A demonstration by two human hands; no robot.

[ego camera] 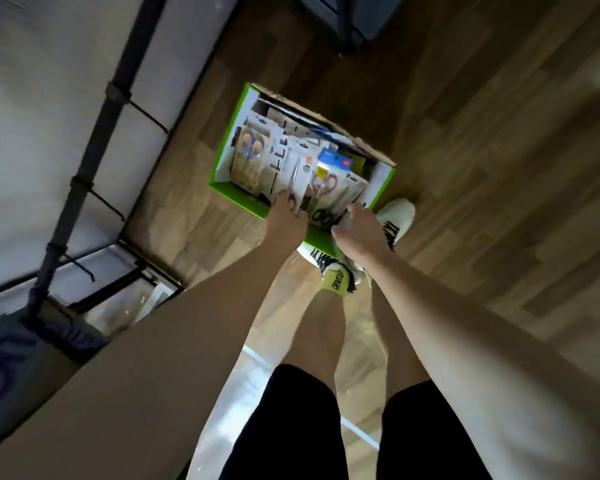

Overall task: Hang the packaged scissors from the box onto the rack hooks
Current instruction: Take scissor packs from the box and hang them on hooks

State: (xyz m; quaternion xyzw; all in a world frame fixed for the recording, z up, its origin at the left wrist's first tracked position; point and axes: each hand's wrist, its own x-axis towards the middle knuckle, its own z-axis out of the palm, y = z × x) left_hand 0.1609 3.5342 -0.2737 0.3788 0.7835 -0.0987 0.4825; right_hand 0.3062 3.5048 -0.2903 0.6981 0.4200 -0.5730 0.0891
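Fingers (284,202) of the left hand (286,225) are curling onto clear-fronted packaged scissors (300,188) in the green-edged cardboard box (238,195); the right hand (359,233) is hovering loosely spread, holding nothing.

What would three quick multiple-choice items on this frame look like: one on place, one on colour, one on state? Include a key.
1. Where is the box?
A on the floor
B on a rack shelf
C on a table
2. Its outer colour?
A red
B green
C black
3. What hangs on the rack hooks?
A several packs
B one pack
C nothing
Key: A, it sits on the wood floor by the shoes; B, its outer walls are bright green; C, the visible hooks are bare, while both hands, left hand and right hand, reach the packaged scissors in the box.
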